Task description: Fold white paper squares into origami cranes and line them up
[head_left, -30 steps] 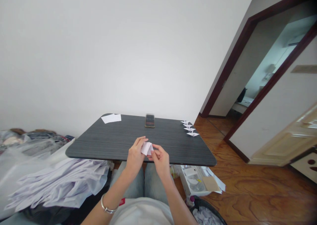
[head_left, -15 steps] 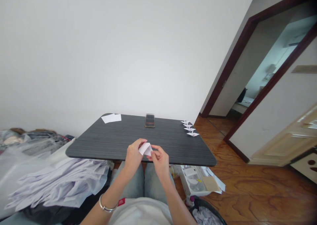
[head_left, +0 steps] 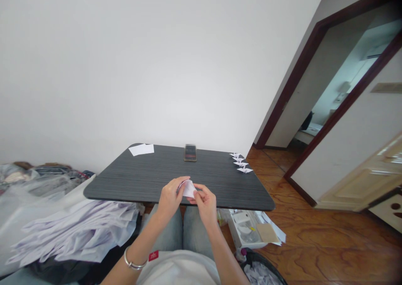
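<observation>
My left hand (head_left: 170, 197) and my right hand (head_left: 205, 200) pinch a small white folded paper (head_left: 189, 188) between them, just above the near edge of the dark wood-grain table (head_left: 141, 178). Fingers of both hands are closed on the paper's edges. A silver bracelet (head_left: 133, 264) circles my left wrist. Several finished white paper cranes (head_left: 240, 162) sit in a row at the table's far right edge. A few white paper sheets (head_left: 141, 149) lie at the far left corner.
A phone (head_left: 190, 152) stands at the table's far middle. Piled pale cloth (head_left: 72, 232) lies to the left. On the wooden floor to the right are an open white box (head_left: 251, 228) and a bin of crumpled paper (head_left: 262, 270). A doorway (head_left: 339, 96) opens at right.
The paper has been turned and folded slightly between my fingers; both hands stay in the same place above the table's near edge.
</observation>
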Demonstrator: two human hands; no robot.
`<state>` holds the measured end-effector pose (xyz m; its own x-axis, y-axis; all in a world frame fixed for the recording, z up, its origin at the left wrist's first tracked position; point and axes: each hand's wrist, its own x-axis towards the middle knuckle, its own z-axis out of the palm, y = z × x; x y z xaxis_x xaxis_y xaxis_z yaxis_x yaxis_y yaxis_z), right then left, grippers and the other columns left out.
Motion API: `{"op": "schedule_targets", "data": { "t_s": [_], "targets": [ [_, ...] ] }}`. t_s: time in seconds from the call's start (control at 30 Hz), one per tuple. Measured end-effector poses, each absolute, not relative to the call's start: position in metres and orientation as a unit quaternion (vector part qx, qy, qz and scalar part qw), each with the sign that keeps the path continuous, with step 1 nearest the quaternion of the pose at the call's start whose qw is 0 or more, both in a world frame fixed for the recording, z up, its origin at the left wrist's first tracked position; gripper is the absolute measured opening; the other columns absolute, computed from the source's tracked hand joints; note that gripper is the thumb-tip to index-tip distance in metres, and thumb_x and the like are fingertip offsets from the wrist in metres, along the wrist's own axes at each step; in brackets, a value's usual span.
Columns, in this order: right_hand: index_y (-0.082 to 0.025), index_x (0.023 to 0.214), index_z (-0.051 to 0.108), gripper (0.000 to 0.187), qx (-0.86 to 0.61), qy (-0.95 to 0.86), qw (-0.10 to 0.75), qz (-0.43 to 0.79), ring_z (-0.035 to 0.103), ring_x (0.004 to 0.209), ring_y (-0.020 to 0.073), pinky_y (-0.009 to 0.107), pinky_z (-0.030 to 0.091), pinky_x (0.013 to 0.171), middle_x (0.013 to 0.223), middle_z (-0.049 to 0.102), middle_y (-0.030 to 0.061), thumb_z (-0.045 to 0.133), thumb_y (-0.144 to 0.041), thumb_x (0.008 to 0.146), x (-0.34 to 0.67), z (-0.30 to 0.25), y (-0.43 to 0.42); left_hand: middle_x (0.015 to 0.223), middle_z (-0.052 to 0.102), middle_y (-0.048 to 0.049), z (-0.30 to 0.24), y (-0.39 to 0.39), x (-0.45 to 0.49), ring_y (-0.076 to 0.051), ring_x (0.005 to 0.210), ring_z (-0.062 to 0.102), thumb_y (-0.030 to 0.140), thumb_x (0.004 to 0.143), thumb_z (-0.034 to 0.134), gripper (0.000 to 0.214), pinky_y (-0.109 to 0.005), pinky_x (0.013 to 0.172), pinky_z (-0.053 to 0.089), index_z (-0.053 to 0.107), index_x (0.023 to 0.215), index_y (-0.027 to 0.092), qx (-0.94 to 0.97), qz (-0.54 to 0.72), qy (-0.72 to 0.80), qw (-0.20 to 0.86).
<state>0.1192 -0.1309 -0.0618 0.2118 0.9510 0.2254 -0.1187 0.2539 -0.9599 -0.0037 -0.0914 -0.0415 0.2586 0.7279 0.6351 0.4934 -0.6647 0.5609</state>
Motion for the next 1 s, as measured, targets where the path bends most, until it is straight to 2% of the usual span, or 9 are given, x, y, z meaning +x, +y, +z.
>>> {"op": "schedule_targets", "data": {
  "t_s": [0.13,0.3,0.5,0.67,0.87,1.0],
  "targets": [
    [-0.016,0.091,0.062,0.024,-0.434,-0.446,0.659,0.423,0.064,0.058,0.0162,0.028,0.055,0.054,0.074,0.069,0.0025,0.056,-0.032,0.074,0.119,-0.061,-0.131,0.099,0.065,-0.0053,-0.037,-0.095,-0.003,-0.016,0.089,0.06,0.018,0.083,0.04,0.025,-0.026,0.076,0.045,0.059,0.1,0.018,0.774,0.473,0.394,0.146],
    [-0.017,0.087,0.067,0.023,-0.412,-0.429,0.667,0.448,0.064,0.057,0.015,0.026,0.055,0.051,0.077,0.068,0.002,0.06,-0.032,0.071,0.121,-0.061,-0.131,0.091,0.067,-0.0023,-0.033,-0.097,-0.005,-0.013,0.067,0.059,0.015,0.08,0.04,0.023,-0.023,0.063,0.045,0.059,0.094,0.019,0.76,0.459,0.424,0.181],
    [-0.016,0.083,0.068,0.022,-0.399,-0.425,0.66,0.475,0.065,0.059,0.0154,0.024,0.054,0.051,0.075,0.068,0.0026,0.061,-0.033,0.07,0.126,-0.061,-0.13,0.1,0.066,-0.0045,-0.031,-0.093,-0.01,-0.015,0.074,0.061,0.01,0.076,0.04,0.025,-0.023,0.06,0.044,0.062,0.086,0.018,0.759,0.456,0.397,0.24],
    [-0.015,0.08,0.066,0.024,-0.399,-0.433,0.657,0.472,0.066,0.061,0.0173,0.023,0.054,0.05,0.071,0.068,0.0034,0.06,-0.035,0.07,0.126,-0.06,-0.13,0.097,0.066,-0.0073,-0.029,-0.091,-0.014,-0.018,0.092,0.06,0.01,0.075,0.041,0.021,-0.027,0.074,0.046,0.061,0.073,0.017,0.747,0.47,0.37,0.29],
    [-0.015,0.075,0.058,0.02,-0.408,-0.441,0.652,0.462,0.066,0.058,0.0163,0.021,0.052,0.047,0.063,0.067,0.0013,0.061,-0.035,0.071,0.124,-0.055,-0.132,0.095,0.066,-0.0062,-0.026,-0.095,-0.013,-0.017,0.089,0.061,0.008,0.074,0.041,0.019,-0.028,0.076,0.046,0.057,0.072,0.018,0.762,0.454,0.38,0.264],
    [-0.017,0.085,0.053,0.028,-0.433,-0.426,0.64,0.472,0.066,0.054,0.0165,0.022,0.052,0.046,0.06,0.068,0.0002,0.065,-0.035,0.068,0.126,-0.056,-0.129,0.093,0.066,-0.0056,-0.023,-0.097,-0.01,-0.017,0.088,0.061,0.004,0.07,0.042,0.02,-0.027,0.076,0.045,0.056,0.071,0.018,0.789,0.441,0.357,0.236]
  ]
}}
